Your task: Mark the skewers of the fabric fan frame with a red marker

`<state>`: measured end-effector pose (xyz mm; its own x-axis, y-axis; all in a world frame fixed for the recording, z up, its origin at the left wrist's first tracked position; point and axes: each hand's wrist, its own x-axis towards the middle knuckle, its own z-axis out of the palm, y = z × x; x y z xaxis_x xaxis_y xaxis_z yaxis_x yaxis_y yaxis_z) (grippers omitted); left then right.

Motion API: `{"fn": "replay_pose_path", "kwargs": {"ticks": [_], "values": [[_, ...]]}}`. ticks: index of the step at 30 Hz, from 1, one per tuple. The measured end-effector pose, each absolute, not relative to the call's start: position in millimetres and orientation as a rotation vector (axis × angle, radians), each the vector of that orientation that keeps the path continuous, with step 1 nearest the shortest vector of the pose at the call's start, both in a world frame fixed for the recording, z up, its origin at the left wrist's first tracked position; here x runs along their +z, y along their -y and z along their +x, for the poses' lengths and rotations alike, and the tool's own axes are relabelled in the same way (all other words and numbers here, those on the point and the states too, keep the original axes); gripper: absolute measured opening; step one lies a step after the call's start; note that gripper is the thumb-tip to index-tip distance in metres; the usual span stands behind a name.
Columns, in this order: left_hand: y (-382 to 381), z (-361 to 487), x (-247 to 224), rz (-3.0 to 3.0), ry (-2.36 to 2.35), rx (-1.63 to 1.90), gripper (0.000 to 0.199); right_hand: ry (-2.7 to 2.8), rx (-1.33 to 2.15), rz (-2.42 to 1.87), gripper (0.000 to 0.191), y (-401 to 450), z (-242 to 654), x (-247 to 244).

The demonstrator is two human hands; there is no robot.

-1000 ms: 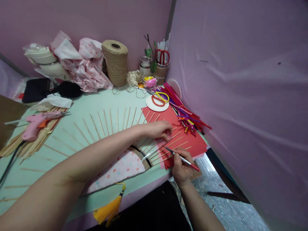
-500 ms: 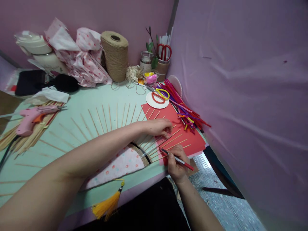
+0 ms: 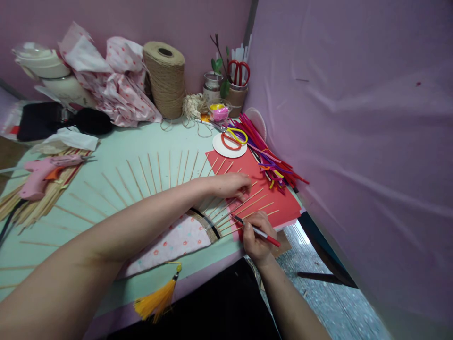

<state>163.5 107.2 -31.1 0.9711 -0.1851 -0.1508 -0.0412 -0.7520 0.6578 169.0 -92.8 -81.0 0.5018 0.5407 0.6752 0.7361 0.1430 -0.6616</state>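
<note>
My right hand (image 3: pixel 260 238) grips a red-and-white pen (image 3: pixel 261 232), its dark tip pointing left over the thin sticks. Farther up, my left hand (image 3: pixel 236 185) reaches across the fan with bent fingers closed downward at the sticks; what lies under the fingertips is hidden. A greyish strip (image 3: pixel 223 218) runs from the fan's band towards that hand. The fan (image 3: pixel 177 241) has a half-round base of white dotted cloth, a black and tan band, and thin wooden sticks (image 3: pixel 149 174) spreading outward. Red paper (image 3: pixel 283 203) lies beneath the right-hand sticks. A yellow tassel (image 3: pixel 155 300) hangs at the front.
Pink glue gun (image 3: pixel 37 177) rests on a stick bundle at left. Behind stand a twine spool (image 3: pixel 164 78), crumpled cloth (image 3: pixel 116 85) and a bottle (image 3: pixel 51 71). Scissors (image 3: pixel 233 138) lie on a white disc; coloured pipe cleaners (image 3: pixel 272 158) lie by the purple curtain (image 3: pixel 354 118).
The whole view has shifted slightly, so things appear a little farther left. Both hands keep nearly the same pose, and the pen tip stays near the greyish strip.
</note>
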Motion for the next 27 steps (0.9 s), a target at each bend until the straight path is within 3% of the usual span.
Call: {"fn": "replay_pose_path", "kwargs": {"ticks": [27], "values": [[-107.2, 163.1, -30.1, 2.453, 0.167, -0.271, 0.016, 1.162, -0.192, -1.528, 0.014, 92.9, 169.1, -82.8]]}}
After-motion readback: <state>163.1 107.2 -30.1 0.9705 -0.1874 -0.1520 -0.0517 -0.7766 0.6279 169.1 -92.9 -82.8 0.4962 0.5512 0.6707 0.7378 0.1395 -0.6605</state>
